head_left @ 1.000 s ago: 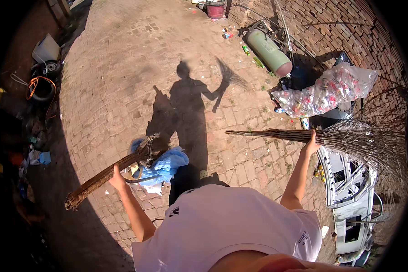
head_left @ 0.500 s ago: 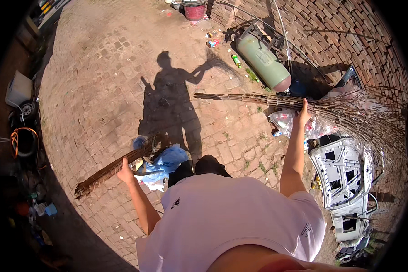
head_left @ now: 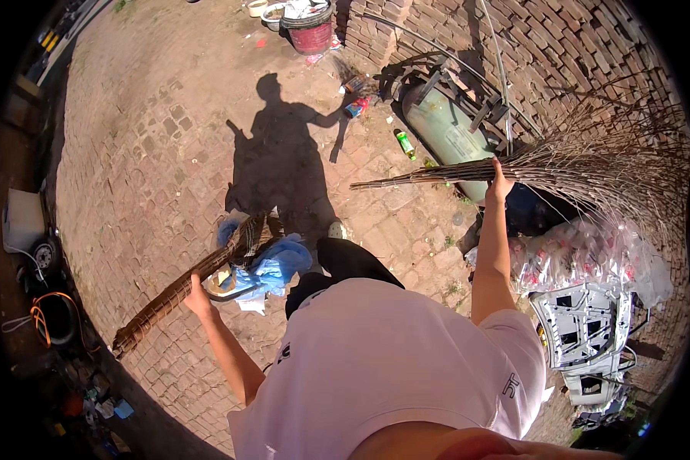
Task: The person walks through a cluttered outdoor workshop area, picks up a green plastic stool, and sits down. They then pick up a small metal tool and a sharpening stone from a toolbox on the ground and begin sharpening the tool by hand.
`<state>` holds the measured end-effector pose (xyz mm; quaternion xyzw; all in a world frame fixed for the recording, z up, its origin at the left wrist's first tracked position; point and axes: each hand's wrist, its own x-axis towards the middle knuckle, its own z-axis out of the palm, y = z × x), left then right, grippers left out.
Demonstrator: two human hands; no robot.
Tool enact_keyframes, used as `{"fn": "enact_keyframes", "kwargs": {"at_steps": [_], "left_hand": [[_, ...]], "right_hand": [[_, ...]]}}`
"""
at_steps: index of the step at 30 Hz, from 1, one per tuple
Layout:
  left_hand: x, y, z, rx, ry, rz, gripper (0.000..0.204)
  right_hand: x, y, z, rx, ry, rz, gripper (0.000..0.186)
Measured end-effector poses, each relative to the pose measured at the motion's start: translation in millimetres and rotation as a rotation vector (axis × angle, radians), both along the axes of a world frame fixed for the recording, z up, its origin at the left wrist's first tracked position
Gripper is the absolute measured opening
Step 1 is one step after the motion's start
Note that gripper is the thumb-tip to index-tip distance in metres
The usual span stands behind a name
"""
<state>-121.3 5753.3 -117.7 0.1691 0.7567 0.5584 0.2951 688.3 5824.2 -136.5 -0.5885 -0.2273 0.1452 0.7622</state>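
My right hand [head_left: 498, 182] is closed around a long twig broom [head_left: 571, 170]. Its bound narrow end points left and its bushy twigs fan out to the right, in front of the tank's lower end. On the other side, my left hand [head_left: 198, 297] grips a brown woven, scoop-like thing [head_left: 157, 305] by its long edge. A blue plastic bag [head_left: 282, 261] and pale scraps lie at its inner end, near my legs. How they rest there I cannot tell.
A green gas tank [head_left: 448, 126] lies by the brick wall [head_left: 590, 46]. Clear bags of bottles [head_left: 567, 257] and a white metal panel [head_left: 583, 326] stand right. Bottles [head_left: 405, 144] and wrappers litter the paving. A red bucket [head_left: 310, 32] is ahead; a tyre [head_left: 54, 318] lies left.
The broom has risen in view and now overlaps the tank's lower end. I have stepped forward, and a shoe shows ahead of my legs. Both hands keep their holds.
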Motion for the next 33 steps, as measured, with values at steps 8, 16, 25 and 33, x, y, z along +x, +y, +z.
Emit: {"fn": "enact_keyframes", "kwargs": {"at_steps": [8,16,25,33], "left_hand": [[66.1,284.2,29.7,0.093,-0.197,-0.034,0.036],[124.0,585.4,8.0,-0.067,-0.035,-0.018,0.035],[188.6,870.6,24.3,-0.118,-0.014,-0.279,0.034],[241.4,1081.6,57.3,0.002,0.100,-0.489,0.022]], "right_hand": [[57.0,335.2,0.8,0.021,-0.026,0.012,0.059],[144.2,577.9,-64.2,-0.213,0.113,-0.181,0.060],[241.4,779.6,-39.3,-0.764,0.374,-0.384,0.057],[20.7,1018.6,-33.1,-0.461,0.281,0.519,0.018]]}}
